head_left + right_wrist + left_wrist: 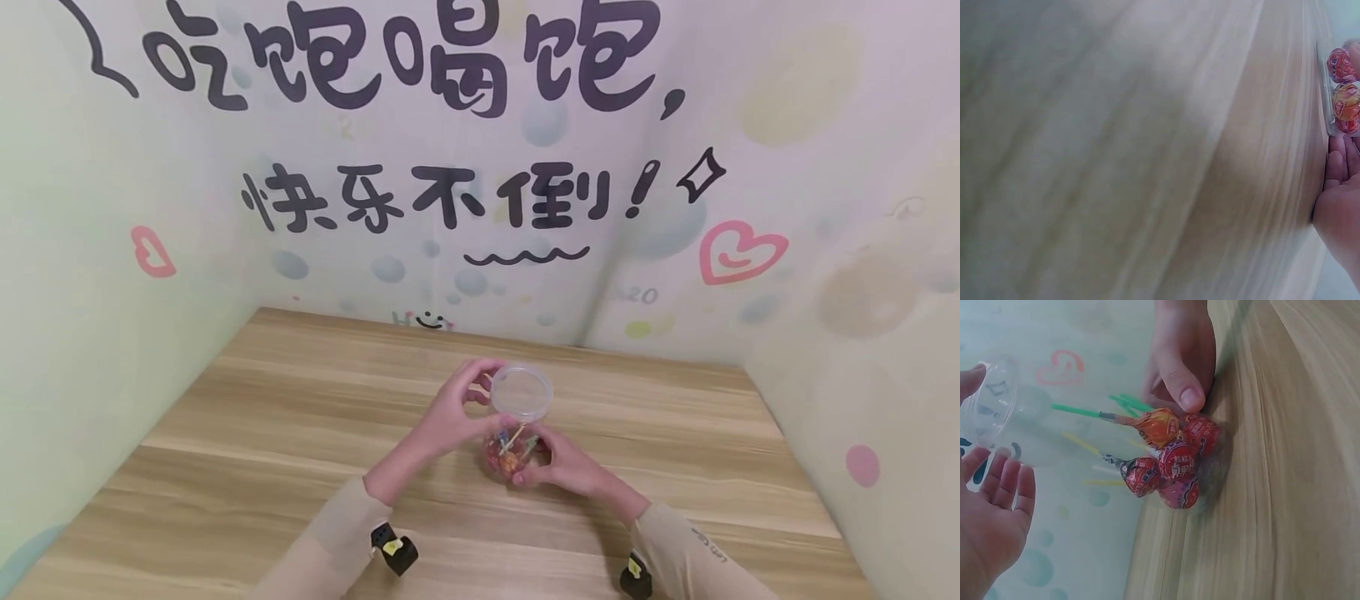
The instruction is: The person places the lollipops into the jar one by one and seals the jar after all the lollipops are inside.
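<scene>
A clear plastic jar (512, 460) stands on the table with several wrapped lollipops (1175, 456) inside, red and orange, their green, yellow and white sticks pointing up. My left hand (459, 410) grips a clear round lid (522, 393) at the jar's top, thumb on one side and fingers on the other. Whether the lid sits on the jar or is just apart from it, I cannot tell. Low down, my right hand (566, 465) holds the jar's side between thumb and fingers. Only a few lollipops and part of that hand show at the right wrist view's edge.
The wood-grain table (300, 400) extends around the jar. Behind it rises a pale wall (337, 275) printed with black lettering and pink hearts, and side walls stand left and right. A black wrist camera (395, 550) sits at the left sleeve.
</scene>
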Available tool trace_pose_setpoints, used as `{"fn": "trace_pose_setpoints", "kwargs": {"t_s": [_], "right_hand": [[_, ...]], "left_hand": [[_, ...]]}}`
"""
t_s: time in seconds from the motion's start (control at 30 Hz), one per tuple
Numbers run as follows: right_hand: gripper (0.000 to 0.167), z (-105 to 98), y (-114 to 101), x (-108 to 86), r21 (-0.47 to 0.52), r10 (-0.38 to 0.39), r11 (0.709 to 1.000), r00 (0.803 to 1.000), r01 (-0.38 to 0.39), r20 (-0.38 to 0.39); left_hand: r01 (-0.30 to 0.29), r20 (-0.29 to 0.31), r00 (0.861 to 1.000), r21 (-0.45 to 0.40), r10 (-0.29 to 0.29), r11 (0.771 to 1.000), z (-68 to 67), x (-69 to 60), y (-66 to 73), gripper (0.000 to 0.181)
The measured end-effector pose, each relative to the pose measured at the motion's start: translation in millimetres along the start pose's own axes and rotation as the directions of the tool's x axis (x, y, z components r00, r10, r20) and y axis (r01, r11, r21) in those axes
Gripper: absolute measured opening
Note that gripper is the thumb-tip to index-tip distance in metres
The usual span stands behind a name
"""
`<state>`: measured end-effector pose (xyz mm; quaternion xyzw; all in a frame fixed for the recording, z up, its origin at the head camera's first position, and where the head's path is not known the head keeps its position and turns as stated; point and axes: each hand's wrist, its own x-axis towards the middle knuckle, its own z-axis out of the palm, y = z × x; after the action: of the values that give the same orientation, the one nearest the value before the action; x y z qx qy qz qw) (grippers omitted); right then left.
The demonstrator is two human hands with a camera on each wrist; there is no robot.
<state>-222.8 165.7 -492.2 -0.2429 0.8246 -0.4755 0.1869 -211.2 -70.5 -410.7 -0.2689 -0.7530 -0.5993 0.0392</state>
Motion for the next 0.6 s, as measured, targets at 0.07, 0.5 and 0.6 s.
{"fn": "trace_pose_setpoints", "kwargs": {"t_s": [0.07,0.5,0.6], "right_hand": [[0.071,0.0,0.2,0.3,-0.005,-0.002,1.0,1.0,0.002,-0.001],[0.077,0.3,-2.1,1.7,-0.013,0.001,1.0,1.0,-0.001,-0.002],[0.073,-0.5,-2.2,1.9,-0.017,-0.001,1.0,1.0,0.001,-0.006]], "left_hand": [[-0.007,0.012,1.0,0.002,0.007,1.0,-1.5,0.5,-0.1,0.064],[-0.036,0.057,0.998,-0.006,0.036,0.999,-6.3,2.4,-6.1,0.063],[-0.032,0.066,0.997,-0.009,0.033,0.999,-6.8,3.5,-5.6,0.064]]}}
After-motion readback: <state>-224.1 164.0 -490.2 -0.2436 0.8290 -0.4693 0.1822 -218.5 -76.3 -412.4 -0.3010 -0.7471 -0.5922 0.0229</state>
